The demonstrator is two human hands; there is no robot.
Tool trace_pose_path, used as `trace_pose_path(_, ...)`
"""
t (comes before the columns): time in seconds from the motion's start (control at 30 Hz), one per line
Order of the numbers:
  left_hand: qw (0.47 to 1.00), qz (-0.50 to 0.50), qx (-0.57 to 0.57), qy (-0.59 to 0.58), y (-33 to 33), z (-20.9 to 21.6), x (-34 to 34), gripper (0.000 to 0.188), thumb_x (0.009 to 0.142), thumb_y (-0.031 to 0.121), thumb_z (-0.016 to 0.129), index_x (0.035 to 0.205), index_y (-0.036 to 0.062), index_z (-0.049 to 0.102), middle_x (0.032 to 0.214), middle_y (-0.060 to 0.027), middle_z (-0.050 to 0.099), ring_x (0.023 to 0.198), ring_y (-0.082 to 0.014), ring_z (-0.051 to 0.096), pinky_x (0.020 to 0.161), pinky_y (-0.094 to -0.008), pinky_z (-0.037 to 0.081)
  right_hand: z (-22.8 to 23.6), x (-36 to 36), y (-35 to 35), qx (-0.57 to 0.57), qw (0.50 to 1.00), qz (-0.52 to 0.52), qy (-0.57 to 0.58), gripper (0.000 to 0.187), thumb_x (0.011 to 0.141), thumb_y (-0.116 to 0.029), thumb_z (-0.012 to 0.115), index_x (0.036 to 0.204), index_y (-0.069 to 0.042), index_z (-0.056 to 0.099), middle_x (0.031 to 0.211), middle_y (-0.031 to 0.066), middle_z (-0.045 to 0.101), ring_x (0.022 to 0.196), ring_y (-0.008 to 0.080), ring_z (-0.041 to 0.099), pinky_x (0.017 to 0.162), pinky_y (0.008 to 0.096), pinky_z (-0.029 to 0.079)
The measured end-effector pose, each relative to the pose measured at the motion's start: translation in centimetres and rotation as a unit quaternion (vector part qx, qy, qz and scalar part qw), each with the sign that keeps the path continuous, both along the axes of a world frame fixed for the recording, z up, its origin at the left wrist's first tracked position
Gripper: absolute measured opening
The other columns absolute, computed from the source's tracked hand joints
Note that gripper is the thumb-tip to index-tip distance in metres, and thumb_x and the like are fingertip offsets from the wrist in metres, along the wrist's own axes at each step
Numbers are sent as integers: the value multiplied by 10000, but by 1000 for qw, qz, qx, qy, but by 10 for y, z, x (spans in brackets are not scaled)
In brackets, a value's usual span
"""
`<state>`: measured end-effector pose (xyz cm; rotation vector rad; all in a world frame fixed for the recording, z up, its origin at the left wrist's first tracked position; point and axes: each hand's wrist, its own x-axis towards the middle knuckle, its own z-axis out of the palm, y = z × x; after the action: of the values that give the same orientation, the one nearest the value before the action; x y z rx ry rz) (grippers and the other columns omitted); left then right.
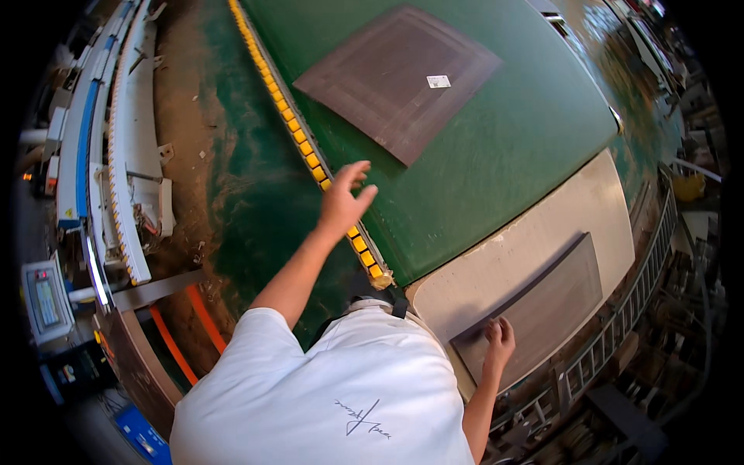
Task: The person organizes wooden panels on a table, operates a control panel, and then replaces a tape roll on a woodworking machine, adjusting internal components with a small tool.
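Note:
My left hand [346, 200] is raised over the yellow-roller edge of a green-topped table, fingers and thumb apart and holding nothing. Just beyond it lies a flat grey-brown panel [372, 62] with a small white label [439, 81], set at an angle on the green surface [496, 147]. At lower right my right hand [498, 341] is over the left part of a second grey-brown panel [550, 302], its fingers loosely bent and apart. Whether its fingertips touch this panel I cannot tell. The second panel lies on a pale board [616, 190] that adjoins the green surface.
A row of yellow rollers [291, 120] lines the green table's left edge. Farther left stands a long machine with a white rail [116, 155] and a small screen [48, 301]. Orange bars [172, 345] lie low at left. A ladder-like metal frame [632, 310] runs along the right.

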<state>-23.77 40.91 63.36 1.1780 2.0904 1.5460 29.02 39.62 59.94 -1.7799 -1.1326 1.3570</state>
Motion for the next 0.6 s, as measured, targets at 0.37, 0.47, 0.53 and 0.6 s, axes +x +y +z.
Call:
trace_pose_path(0.37,976,47,-91,193,6,-35,-28,219,971,254,704,1133,110,727,918,-55,759,865,-277,696,801,-414,528,9,-171,34,-96,980,169,31,400,1036,-197,593,1358,40,587,1148,137,732,1001,204,712,859,322,538)
trace_pose_path(0.47,976,40,-97,193,6,-34,-28,242,984,242,685,1172,94,715,982,-74,768,933,-282,712,848,-406,537,9,-179,33,-129,979,146,65,433,1044,-201,580,1405,35,547,1195,143,717,1006,206,711,867,328,548)
trace_pose_path(0.53,974,37,-100,201,5,-33,-27,262,997,237,670,1198,71,704,1027,-99,769,976,-290,716,878,-397,546,4,-178,30,-137,981,98,97,458,1049,-218,579,1425,37,525,1224,152,703,1009,205,709,867,324,550)
trace_pose_path(0.6,976,49,-89,192,5,-35,-29,235,968,169,671,1188,91,696,1021,-70,752,970,-288,704,862,-419,544,7,-181,33,-153,979,63,120,536,1055,-262,580,1480,39,452,1320,173,649,1011,213,705,862,323,561)
